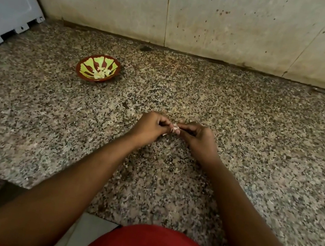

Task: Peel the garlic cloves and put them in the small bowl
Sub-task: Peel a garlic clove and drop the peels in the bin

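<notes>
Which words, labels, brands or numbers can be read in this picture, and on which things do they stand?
None. The small bowl bears only a yellow and red pattern; the white appliance, the wall and the granite counter show no writing.

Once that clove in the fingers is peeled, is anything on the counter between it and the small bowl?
Nothing visible. The garlic clove is pinched between the left hand and right hand. The small bowl, already holding peeled cloves, sits up and to the left, with only bare granite counter between.
</notes>
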